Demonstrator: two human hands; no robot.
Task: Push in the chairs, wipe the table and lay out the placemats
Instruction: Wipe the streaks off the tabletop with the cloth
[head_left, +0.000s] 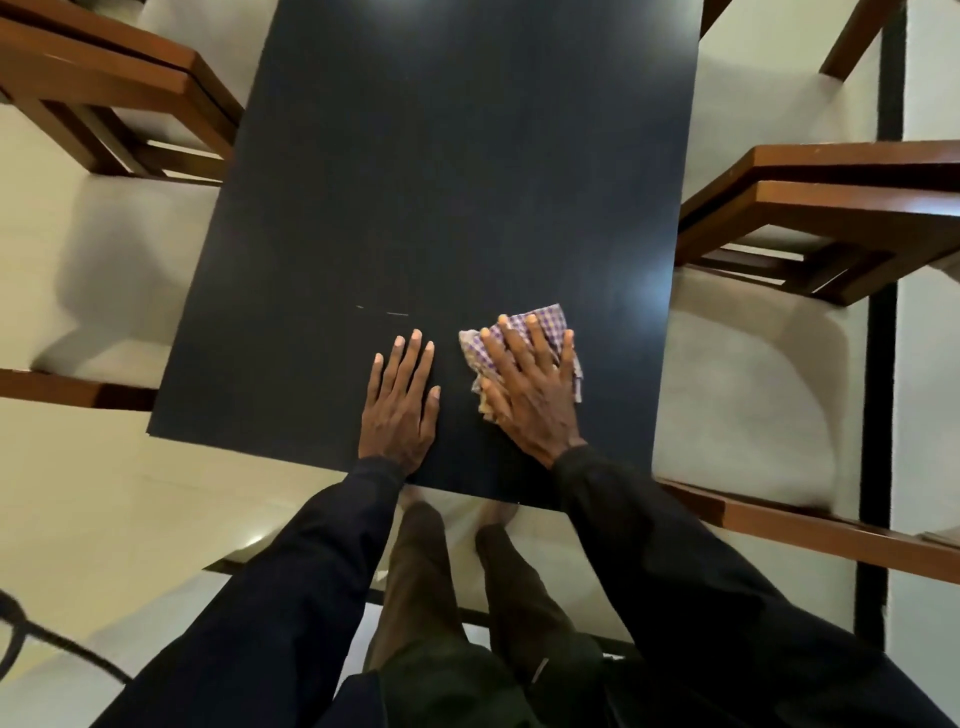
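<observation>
A person stands at the near end of a dark table (441, 182), both arms in dark sleeves (311, 571) reaching over its edge. The left hand (400, 400) lies flat on the bare top, fingers straight and close together, holding nothing. Just beside it, the right hand (530, 395) presses flat on a crumpled purple-checked cloth (550, 319), fingers straight and spread over it rather than curled round it. The cloth sits near the table's near right corner, showing past the fingertips and on both sides of the hand. A thin pale mark (384, 312) shows on the top just beyond the left hand. Wooden chairs with pale seats stand along both long sides: two on the left (104, 78) (104, 291) and two on the right (831, 218) (753, 395), their seats meeting the table's edges.
</observation>
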